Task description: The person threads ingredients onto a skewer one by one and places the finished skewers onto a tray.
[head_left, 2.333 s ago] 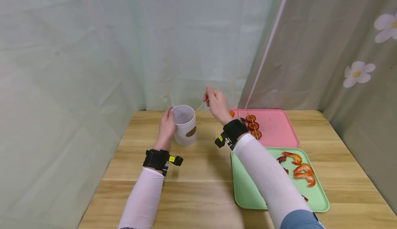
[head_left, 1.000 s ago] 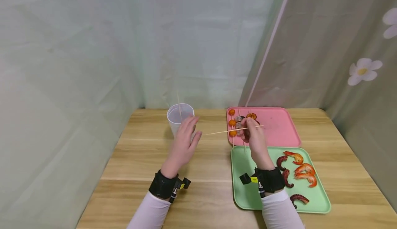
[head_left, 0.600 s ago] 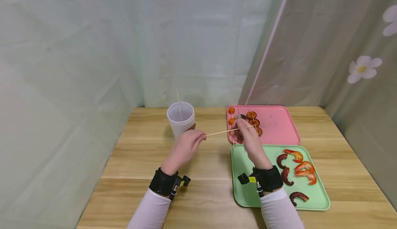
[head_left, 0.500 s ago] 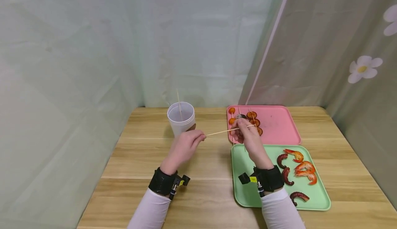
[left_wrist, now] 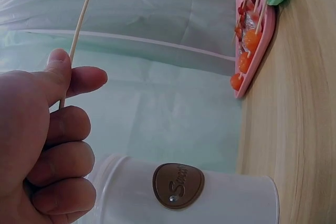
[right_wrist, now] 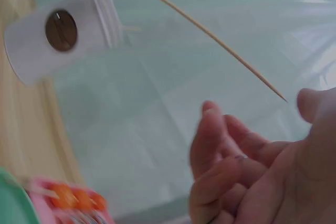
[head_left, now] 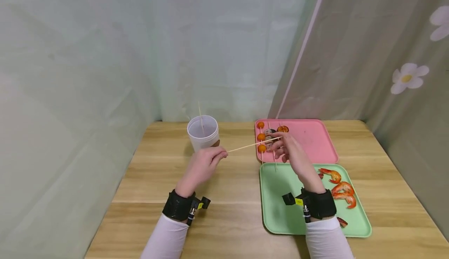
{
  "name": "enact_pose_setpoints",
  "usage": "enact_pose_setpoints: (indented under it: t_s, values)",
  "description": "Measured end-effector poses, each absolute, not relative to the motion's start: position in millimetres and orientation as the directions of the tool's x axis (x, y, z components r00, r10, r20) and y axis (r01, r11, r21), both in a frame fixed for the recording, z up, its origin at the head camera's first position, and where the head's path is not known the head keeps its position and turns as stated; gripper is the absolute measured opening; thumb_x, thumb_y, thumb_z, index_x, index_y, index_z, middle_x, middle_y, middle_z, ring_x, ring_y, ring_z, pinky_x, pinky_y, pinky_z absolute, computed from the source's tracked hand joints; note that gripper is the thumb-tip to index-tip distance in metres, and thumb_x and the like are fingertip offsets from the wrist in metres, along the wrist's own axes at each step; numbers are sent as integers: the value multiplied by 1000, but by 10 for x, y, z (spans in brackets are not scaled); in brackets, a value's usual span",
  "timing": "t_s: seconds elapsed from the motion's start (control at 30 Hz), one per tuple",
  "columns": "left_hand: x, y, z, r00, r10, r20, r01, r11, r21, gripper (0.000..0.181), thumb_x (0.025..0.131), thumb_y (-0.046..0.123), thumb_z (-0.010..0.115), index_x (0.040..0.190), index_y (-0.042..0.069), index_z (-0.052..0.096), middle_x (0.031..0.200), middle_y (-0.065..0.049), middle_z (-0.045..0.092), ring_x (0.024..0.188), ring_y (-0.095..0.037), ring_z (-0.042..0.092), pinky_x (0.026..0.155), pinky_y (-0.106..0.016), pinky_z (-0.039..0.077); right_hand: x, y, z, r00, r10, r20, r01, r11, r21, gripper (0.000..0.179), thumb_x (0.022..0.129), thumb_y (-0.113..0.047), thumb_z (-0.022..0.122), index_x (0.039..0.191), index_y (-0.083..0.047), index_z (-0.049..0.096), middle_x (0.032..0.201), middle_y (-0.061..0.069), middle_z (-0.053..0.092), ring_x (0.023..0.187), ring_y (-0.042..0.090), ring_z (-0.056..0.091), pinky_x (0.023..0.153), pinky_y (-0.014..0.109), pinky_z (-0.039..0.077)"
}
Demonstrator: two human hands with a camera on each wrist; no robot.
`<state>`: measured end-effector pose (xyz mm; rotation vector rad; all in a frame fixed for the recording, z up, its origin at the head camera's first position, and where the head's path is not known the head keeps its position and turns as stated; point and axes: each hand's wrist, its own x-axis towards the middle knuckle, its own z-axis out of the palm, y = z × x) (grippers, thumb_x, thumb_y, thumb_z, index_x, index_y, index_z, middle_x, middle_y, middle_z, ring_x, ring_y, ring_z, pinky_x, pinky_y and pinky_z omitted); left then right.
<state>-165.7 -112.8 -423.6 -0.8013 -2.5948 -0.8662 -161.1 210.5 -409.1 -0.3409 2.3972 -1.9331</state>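
My left hand [head_left: 203, 166] pinches a thin wooden skewer [head_left: 245, 146] near one end, between thumb and index finger. The skewer points right and slightly up, its sharp tip [right_wrist: 281, 97] bare. Just below that tip, in the right wrist view, my right hand [right_wrist: 257, 177] holds nothing; its fingers are loosely bent and the thumb stands apart. In the head view this right hand [head_left: 296, 155] hovers over the trays, beside the skewer's far end. Behind my left hand stands a white cup [head_left: 201, 144] with a brown label [left_wrist: 178, 185]; another skewer [head_left: 201, 116] sticks up from it.
A pink tray [head_left: 315, 142] at the back right bears skewered orange balls [head_left: 261, 137], greyish pieces [head_left: 269, 138] and browned slices [head_left: 282, 128]. In front, a green tray [head_left: 280, 200] carries shrimp [head_left: 342, 188] and dark red tentacles [head_left: 342, 222], partly hidden by the right arm.
My right hand took the skewer from the cup and brought it right. The left hand left the cup and grasped the skewer's other end. Since then the right hand has let go, moving slightly right.
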Motion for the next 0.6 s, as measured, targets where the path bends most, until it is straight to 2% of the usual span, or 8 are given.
enact_pose_setpoints:
  t_s: [0.13, 0.23, 0.4, 0.6]
  values:
    - [-1659, -1165, -4202, -802, 423, 423, 592, 657, 466, 14, 107, 22, 68, 98, 15, 76, 89, 7, 71, 77, -10, 61, 71, -36, 54, -1570, 2324, -4044, -978, -194, 79, -141, 332, -933, 62, 119, -46, 24, 150, 0, 52, 114, 22, 67, 90, 28, 67, 69, 32, 51]
    - [-1665, -1214, -4166, -805, 415, 423, 587, 655, 475, 15, 107, 21, 67, 98, 14, 76, 89, 5, 71, 77, -12, 62, 72, -37, 54, -1538, 2454, -4005, -978, -197, 67, -139, 379, -915, 59, 119, -43, 25, 148, 0, 55, 116, 23, 68, 94, 29, 68, 72, 32, 53]
    - [-1662, -1294, -4116, -805, 404, 434, 587, 650, 483, 14, 107, 19, 68, 98, 12, 77, 90, 3, 74, 79, -14, 65, 74, -40, 56, -1455, 2658, -3986, -975, -211, 66, -156, 446, -881, 50, 119, -38, 34, 144, -3, 59, 115, 19, 70, 94, 27, 68, 74, 32, 54]
    - [-1621, -1318, -4121, -804, 422, 419, 592, 634, 498, 13, 107, 19, 68, 100, 13, 77, 92, 5, 74, 80, -11, 65, 74, -38, 56, -1319, 3004, -4134, -961, -274, 36, -181, 523, -833, 37, 116, -30, 49, 137, -3, 64, 112, 17, 69, 94, 30, 68, 74, 36, 58]
